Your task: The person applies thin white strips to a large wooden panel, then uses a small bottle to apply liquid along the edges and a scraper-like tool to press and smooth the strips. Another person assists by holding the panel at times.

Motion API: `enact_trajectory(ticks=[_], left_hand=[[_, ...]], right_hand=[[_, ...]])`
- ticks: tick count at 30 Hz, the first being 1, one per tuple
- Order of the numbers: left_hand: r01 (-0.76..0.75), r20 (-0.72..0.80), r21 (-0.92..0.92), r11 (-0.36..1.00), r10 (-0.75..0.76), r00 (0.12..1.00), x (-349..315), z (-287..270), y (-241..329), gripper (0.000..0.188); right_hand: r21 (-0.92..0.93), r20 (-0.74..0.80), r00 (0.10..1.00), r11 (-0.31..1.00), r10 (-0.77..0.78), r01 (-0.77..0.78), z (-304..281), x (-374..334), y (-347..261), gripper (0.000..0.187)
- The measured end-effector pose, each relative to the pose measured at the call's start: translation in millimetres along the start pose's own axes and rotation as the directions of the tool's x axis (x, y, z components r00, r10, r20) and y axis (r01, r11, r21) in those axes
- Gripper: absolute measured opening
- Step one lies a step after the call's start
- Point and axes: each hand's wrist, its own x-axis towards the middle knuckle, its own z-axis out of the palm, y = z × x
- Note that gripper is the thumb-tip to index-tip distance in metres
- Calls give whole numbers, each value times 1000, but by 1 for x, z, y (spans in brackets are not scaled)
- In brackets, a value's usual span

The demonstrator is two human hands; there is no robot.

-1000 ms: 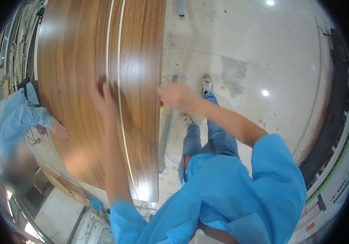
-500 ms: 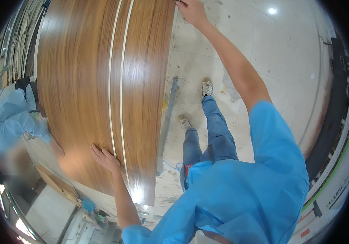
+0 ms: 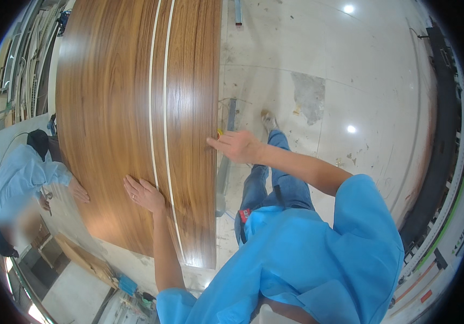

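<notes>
A large wood-grain panel [image 3: 108, 108] with two long pale strips [image 3: 166, 97] running along it lies before me. My left hand [image 3: 144, 194] rests flat on its near part, beside the left strip, fingers spread. It wears a ring. My right hand [image 3: 236, 146] is at the panel's right edge. Its forefinger stretches onto the rim, while the other fingers are partly hidden. Nothing shows in its grip. A small yellow thing [image 3: 219, 133] peeks out just beyond this hand.
On the left, a co-worker in light blue sets a hand [image 3: 78, 190] on the panel's edge; the other hand holds a small tool [image 3: 48, 206]. A metal bar [image 3: 232, 116] runs beside the panel. Long strips [image 3: 29, 70] stand at far left. A dark rail [image 3: 442, 124] lies right.
My right hand has come back along the panel's right edge from the far end toward me. My left hand stays flat on the panel, slightly shifted. The co-worker has shifted and shows a second hand.
</notes>
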Motion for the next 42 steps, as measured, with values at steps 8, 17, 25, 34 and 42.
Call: enact_trajectory(ticks=[8, 17, 25, 34, 42], left_hand=[[9, -7, -37, 999, -9, 1000, -2, -4, 3, 58], [-6, -27, -45, 999, 5, 1000, -3, -10, 9, 59], [-54, -22, -51, 997, 53, 998, 0, -17, 10, 59], [-28, -64, -128, 991, 20, 998, -2, 0, 1, 62], [-437, -155, -433, 789, 412, 898, -41, -13, -48, 57]], right_hand=[[-68, -328, 908, 952, 260, -297, -55, 99, 130, 50], [7, 114, 993, 1000, -6, 5, 18, -34, -51, 53], [196, -299, 897, 941, 324, -275, -10, 37, 58, 53], [204, -179, 949, 954, 259, -221, 94, -101, -141, 60], [-220, -69, 988, 964, 135, -147, 60, -86, -170, 54]])
